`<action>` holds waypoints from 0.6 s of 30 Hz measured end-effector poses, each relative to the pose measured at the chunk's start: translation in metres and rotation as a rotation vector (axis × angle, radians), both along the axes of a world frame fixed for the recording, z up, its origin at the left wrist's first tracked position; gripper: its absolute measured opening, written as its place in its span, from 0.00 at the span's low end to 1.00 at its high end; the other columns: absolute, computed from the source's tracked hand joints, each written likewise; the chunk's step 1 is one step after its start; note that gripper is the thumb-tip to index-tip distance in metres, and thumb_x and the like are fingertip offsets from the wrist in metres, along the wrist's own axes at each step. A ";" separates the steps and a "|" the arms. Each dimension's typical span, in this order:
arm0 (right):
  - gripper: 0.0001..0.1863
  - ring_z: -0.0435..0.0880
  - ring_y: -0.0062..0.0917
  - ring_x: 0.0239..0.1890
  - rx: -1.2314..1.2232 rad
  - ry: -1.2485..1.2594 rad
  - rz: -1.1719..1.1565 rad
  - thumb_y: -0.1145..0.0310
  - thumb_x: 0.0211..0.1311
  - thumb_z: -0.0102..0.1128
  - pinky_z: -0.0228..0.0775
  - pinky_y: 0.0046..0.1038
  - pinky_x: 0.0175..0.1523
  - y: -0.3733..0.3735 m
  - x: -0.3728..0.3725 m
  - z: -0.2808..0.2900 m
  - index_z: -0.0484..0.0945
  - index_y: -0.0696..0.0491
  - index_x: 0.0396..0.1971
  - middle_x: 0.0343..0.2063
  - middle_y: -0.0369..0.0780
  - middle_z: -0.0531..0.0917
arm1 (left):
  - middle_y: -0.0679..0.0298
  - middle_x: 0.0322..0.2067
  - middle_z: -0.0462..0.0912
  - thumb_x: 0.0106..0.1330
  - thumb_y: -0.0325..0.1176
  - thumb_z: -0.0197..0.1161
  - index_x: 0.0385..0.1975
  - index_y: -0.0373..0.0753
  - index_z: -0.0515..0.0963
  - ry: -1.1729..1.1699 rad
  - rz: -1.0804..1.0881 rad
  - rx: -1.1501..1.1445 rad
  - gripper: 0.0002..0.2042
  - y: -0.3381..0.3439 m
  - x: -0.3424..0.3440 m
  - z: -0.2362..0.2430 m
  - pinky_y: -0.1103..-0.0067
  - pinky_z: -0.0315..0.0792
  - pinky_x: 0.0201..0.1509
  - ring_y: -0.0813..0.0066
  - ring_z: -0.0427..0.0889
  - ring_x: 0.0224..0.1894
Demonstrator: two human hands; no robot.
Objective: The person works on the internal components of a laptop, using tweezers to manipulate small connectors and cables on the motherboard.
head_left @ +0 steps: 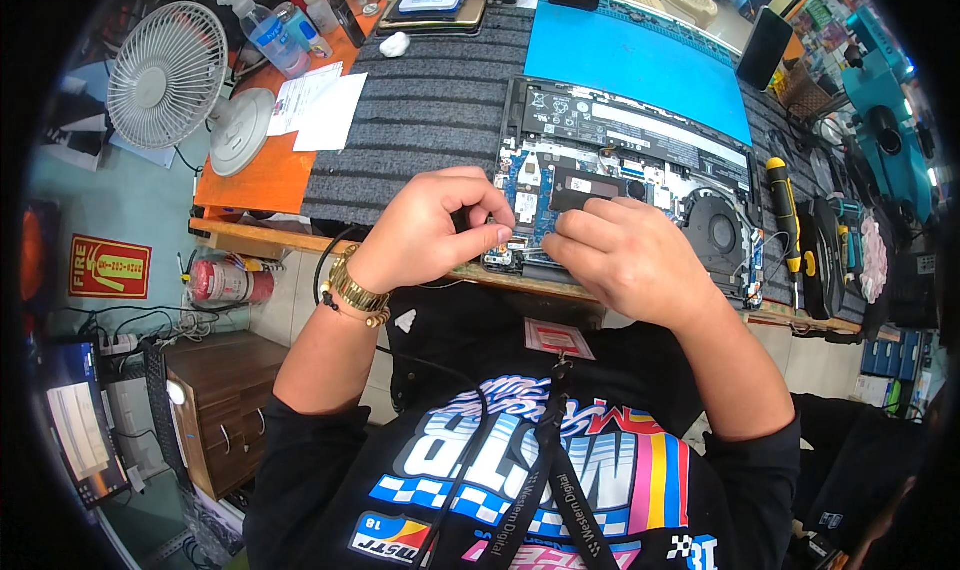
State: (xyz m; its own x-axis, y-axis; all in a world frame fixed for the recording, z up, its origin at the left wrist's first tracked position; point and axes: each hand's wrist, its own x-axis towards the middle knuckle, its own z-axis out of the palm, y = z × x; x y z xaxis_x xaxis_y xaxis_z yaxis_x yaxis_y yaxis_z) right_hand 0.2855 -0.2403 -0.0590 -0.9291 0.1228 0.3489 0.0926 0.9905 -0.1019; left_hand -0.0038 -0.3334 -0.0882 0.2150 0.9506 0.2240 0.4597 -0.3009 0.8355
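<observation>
An opened laptop (pixel 540 175) lies at the table's front edge, its inner parts bare. Along its far side runs a long black battery (pixel 640 135); a round cooling fan (pixel 712 226) sits at the right. My left hand (pixel 435 225) is at the laptop's near left corner, thumb and fingers curled together; anything between them is too small to make out. Close beside it, my right hand (pixel 625 255) is closed over the near middle of the board, fingertips pressed together and pointing down-left. Whatever it grips is hidden. The dark module (pixel 578 184) shows just beyond its knuckles.
A blue mat or panel (pixel 630 60) lies behind the laptop. A yellow-black screwdriver (pixel 785 220) is at the right. On the left stand a white fan (pixel 170 75), a spray bottle (pixel 268 35) and papers (pixel 320 105). A dark cable (pixel 325 255) hangs by my left wrist.
</observation>
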 end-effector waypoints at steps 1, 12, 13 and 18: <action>0.13 0.88 0.30 0.46 0.006 -0.013 -0.008 0.67 0.62 0.70 0.83 0.36 0.49 -0.001 0.001 0.000 0.89 0.51 0.46 0.43 0.34 0.84 | 0.72 0.32 0.80 0.72 0.27 0.81 0.42 0.39 0.93 0.003 -0.002 0.003 0.03 0.000 0.000 0.000 0.80 0.69 0.36 0.83 0.76 0.34; 0.13 0.87 0.29 0.38 0.006 0.082 -0.013 0.70 0.59 0.79 0.79 0.35 0.41 -0.004 -0.002 -0.004 0.91 0.52 0.45 0.37 0.34 0.82 | 0.72 0.32 0.80 0.70 0.27 0.82 0.42 0.39 0.94 0.013 0.013 -0.009 0.05 -0.001 0.000 0.001 0.80 0.69 0.37 0.82 0.76 0.34; 0.13 0.87 0.29 0.37 0.003 0.089 -0.014 0.70 0.59 0.79 0.79 0.35 0.40 -0.004 -0.002 -0.004 0.91 0.52 0.44 0.36 0.34 0.82 | 0.72 0.32 0.80 0.69 0.27 0.83 0.42 0.39 0.94 0.015 0.012 -0.007 0.05 -0.001 0.000 0.001 0.79 0.69 0.37 0.82 0.76 0.34; 0.13 0.87 0.30 0.38 -0.007 0.090 -0.033 0.72 0.57 0.80 0.80 0.35 0.40 -0.006 -0.003 -0.005 0.91 0.51 0.44 0.36 0.34 0.83 | 0.72 0.32 0.79 0.66 0.28 0.85 0.42 0.40 0.93 0.028 -0.001 0.014 0.08 -0.001 -0.001 0.002 0.79 0.69 0.38 0.82 0.77 0.34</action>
